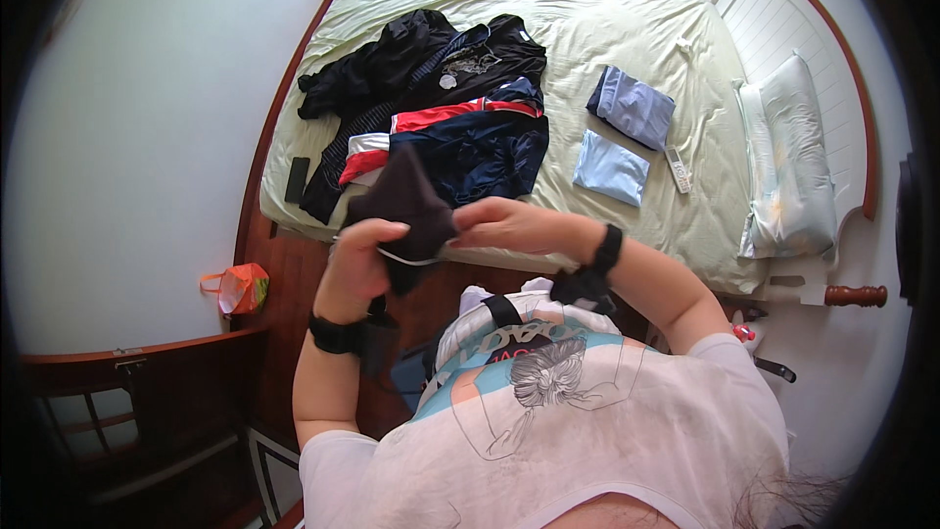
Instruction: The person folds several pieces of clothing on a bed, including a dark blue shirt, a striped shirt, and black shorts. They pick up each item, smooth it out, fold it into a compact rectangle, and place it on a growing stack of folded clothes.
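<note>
Above the near edge of the bed, both hands grip a dark cloth face mask with a thin white cord. My left hand has its thumb over the near left side of the fabric. The fingertips of my right hand pinch its right edge. Behind it on the bed lies a navy garment with red and white panels, spread out beside black clothing. A tangled chain with a round pale disc rests on the black clothing. Motion blurs the mask a little.
Folded blue garments, a folded light blue garment and a white remote control lie on the bed. A pillow leans by the headboard. At left are a dark flat object and an orange bag.
</note>
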`<control>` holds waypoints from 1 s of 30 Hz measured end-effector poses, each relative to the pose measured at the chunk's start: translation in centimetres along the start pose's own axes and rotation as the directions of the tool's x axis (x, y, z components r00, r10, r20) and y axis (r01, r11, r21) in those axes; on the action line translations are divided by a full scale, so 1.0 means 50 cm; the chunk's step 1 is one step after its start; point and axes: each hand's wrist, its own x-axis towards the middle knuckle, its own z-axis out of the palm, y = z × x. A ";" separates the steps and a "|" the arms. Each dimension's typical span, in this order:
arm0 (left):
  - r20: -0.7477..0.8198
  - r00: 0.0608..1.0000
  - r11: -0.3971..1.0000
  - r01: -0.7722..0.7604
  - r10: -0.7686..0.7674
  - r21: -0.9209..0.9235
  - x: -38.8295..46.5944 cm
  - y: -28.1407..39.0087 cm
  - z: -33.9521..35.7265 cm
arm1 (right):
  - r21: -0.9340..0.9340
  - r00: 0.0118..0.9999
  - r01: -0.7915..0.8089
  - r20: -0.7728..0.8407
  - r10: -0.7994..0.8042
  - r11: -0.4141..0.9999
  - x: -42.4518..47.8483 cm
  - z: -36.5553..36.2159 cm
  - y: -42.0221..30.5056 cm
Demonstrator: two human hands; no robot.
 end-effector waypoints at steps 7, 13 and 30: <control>0.006 0.950 0.915 0.298 -0.311 0.272 -0.022 -0.058 0.103 | 0.173 0.999 0.047 -0.030 -0.042 0.984 0.072 0.057 0.030; 0.117 0.879 0.824 0.378 -0.463 0.421 -0.030 -0.071 0.135 | 0.229 0.999 0.006 -0.033 0.002 0.973 0.096 0.061 0.083; -0.239 0.970 0.975 0.091 -0.040 0.204 -0.087 -0.046 0.022 | -0.332 1.000 -0.005 0.012 0.009 0.943 0.005 0.074 -0.002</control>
